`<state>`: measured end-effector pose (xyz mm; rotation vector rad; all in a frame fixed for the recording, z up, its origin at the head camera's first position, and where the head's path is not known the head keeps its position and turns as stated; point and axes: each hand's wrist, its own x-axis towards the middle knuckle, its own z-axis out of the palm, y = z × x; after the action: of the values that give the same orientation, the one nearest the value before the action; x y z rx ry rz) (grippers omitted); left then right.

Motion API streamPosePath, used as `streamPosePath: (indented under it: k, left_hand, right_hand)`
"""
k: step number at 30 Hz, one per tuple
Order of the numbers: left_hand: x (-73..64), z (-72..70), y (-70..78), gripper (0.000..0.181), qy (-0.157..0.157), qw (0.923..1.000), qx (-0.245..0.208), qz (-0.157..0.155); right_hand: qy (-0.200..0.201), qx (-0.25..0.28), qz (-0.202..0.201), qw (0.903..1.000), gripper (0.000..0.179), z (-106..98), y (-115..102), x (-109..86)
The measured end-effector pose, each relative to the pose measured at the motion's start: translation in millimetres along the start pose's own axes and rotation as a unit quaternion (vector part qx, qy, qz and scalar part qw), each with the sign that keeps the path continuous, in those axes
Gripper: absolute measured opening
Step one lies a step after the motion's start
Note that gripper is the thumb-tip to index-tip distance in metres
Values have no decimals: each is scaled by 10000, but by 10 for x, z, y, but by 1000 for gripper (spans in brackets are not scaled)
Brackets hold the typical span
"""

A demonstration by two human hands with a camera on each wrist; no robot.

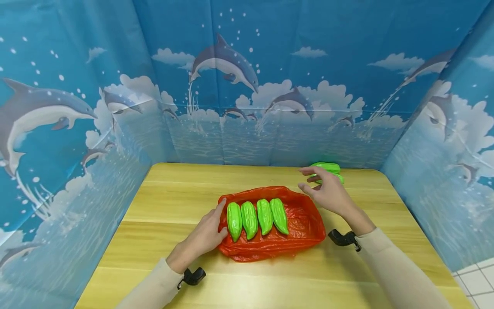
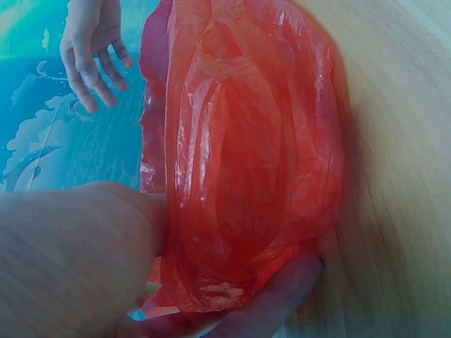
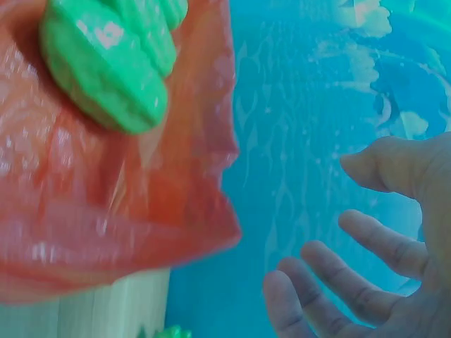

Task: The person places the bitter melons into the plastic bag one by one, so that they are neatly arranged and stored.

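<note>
Several bright green, ridged bitter melons [image 1: 249, 220] lie side by side in a container lined with a red plastic bag [image 1: 305, 219]. My left hand [image 1: 206, 229] holds the left end of the container; in the left wrist view its thumb and fingers lie around the red plastic. My right hand [image 1: 326, 191] is raised beyond the container's right end, its fingers spread and loosely bent, holding nothing. Behind it, more green bitter melons [image 1: 328, 166] lie at the back right of the table, partly hidden by the hand.
The container stands on a yellow wood-grain table [image 1: 173, 193]. A blue dolphin-printed curtain [image 1: 247, 141] hangs along the back and both sides. Black wrist mounts [image 1: 194, 277] are on both arms. White floor tiles [image 1: 476, 281] show at the lower right.
</note>
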<state>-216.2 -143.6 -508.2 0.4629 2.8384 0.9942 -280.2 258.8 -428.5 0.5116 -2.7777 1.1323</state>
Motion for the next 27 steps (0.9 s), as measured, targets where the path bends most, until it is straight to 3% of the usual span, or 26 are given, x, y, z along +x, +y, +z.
streamPosePath:
  k: [6, 17, 27]
  left_hand:
    - [-7, 17, -31, 93, 30, 10000, -43, -4]
    - [11, -7, -36, 93, 56, 10000, -37, -50]
    - [16, -2, -36, 93, 47, 9999, -84, -46]
  right_hand:
    - [36, 11, 177, 9998, 51, -23, 210, 39]
    - [568, -190, 280, 9978, 52, -30, 550, 94]
    - [627, -490, 629, 9948, 70, -55, 901, 119]
